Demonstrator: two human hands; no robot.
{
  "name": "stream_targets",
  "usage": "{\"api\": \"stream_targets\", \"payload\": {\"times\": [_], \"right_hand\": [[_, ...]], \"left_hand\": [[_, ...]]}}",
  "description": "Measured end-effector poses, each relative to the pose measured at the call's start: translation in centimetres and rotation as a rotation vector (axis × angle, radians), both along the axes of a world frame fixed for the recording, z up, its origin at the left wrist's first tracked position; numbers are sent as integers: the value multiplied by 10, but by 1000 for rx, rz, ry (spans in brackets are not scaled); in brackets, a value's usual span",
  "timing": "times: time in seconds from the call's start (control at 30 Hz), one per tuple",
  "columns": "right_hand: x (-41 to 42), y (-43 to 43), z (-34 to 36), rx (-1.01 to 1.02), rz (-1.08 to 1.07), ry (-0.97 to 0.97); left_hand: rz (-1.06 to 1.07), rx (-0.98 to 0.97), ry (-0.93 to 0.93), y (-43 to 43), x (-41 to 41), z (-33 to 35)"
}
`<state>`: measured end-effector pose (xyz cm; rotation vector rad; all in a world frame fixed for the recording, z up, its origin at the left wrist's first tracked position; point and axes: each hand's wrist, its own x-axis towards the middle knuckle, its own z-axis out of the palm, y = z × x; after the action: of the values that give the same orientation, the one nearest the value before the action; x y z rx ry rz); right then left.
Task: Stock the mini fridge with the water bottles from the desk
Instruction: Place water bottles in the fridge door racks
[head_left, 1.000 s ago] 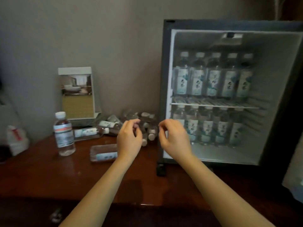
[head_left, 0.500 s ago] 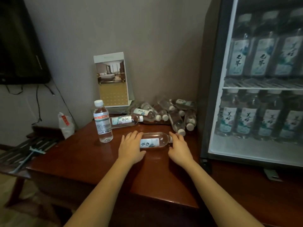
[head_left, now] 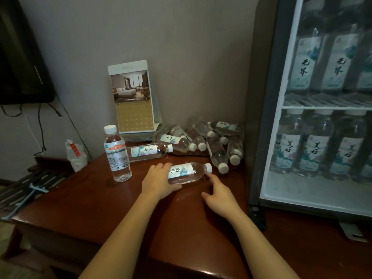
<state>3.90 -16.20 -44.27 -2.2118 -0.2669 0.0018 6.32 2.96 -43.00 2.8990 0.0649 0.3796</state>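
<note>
A clear water bottle (head_left: pixel 188 172) with a pale label and white cap lies on its side on the brown desk (head_left: pixel 104 206). My left hand (head_left: pixel 158 183) grips its bottom end, lifting it slightly. My right hand (head_left: pixel 219 195) hovers just below the cap end, fingers loose, holding nothing. Behind lies a heap of several similar bottles (head_left: pixel 203 140), and another bottle (head_left: pixel 148 151) lies alone to their left. The open mini fridge (head_left: pixel 267 121) on the right holds upright bottles on two levels.
An upright bottle with an orange-and-white label (head_left: pixel 117 154) stands left of my hands. A card stand (head_left: pixel 132 98) leans at the wall. A white bag (head_left: pixel 75 155) sits past the desk's left edge. A dark screen (head_left: pixel 22 63) hangs upper left.
My left hand has closed round the lying bottle's bottom end and tilted it up. My right hand has come off the cap end and drawn back toward me.
</note>
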Motion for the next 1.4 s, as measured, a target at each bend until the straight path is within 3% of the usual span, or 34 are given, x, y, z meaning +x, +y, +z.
{"api": "stream_targets", "payload": {"times": [0.17,0.43,0.5,0.6,0.67,0.87,1.17,1.3,1.4], "right_hand": [[4,8,-10,-94,35,-13],[-5,14,-6,-266,200,-41],[-14,15,-1,-103,220,-8],[-37,17,12,396,255,133],[-48,16,18,577,238,134],[-69,-18,49,629,149,-16],[-113,-106,88,525,-5,-168],[-144,-154,107,535,-70,-201],[-166,-184,121,538,-130,-250]], "left_hand": [[26,-21,-2,1,-7,3],[23,-200,-226,-11,-51,-10],[49,-269,-300,-18,-67,-17],[31,-386,-413,-32,-90,-24],[-49,-427,-450,-44,-98,-25],[-209,-501,-501,-86,-108,2],[-652,-979,-159,-163,-121,47],[-883,-1003,36,-196,-129,69],[-996,-1025,56,-226,-138,84]]}}
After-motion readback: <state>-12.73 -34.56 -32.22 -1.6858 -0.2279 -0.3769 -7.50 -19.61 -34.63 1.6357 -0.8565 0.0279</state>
